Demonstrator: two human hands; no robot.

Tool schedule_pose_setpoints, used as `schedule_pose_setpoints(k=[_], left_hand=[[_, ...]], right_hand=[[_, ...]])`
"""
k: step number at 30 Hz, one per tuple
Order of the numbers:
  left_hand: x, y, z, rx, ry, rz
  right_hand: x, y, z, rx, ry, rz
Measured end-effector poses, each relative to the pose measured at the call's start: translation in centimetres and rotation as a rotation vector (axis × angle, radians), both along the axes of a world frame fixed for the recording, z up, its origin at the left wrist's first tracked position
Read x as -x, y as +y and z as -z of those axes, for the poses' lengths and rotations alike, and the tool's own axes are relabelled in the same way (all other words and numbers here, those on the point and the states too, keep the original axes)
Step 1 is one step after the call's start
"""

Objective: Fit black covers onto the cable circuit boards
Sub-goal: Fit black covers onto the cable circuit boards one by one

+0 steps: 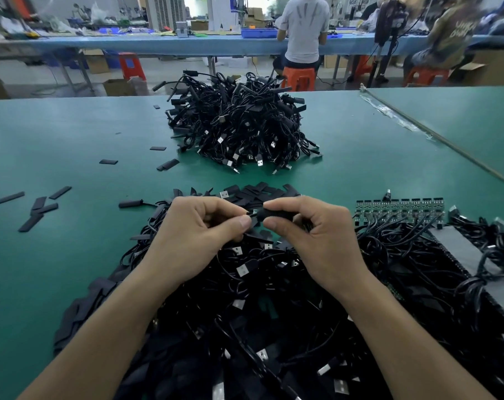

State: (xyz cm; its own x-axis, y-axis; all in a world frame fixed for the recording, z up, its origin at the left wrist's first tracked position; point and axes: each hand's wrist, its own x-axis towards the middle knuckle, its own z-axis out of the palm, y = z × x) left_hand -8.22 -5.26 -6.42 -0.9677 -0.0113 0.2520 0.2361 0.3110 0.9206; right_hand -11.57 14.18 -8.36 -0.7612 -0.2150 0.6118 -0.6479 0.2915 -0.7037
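The left hand (199,229) pinched the cable end (253,213) and the right hand (314,229) pinched the cover (275,214). Pushed askew, the cover might jam.

Nothing here can be read with any certainty. Pale lettering stands on the back of the dark olive shirt (454,30) worn by the person seated at the far right, but it is too blurred to spell out; it may be two short lines of capitals. The grey shirt (302,27) of the person on the orange stool (298,77) bears dark streaks, a drawing and not letters
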Motion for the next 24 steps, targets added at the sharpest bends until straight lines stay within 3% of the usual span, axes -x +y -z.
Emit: schedule_pose_setpoints(k=[5, 24], left_hand=[[0.08, -0.4, 0.14, 0.063, -0.017, 0.018], [0.07, -0.03, -0.03, 0.046, -0.091, 0.053]], right_hand=[[-0.11, 0.05, -0.09, -0.111, 0.162, 0.019], [-0.18, -0.18, 0.14, -0.095, 0.136, 0.013]])
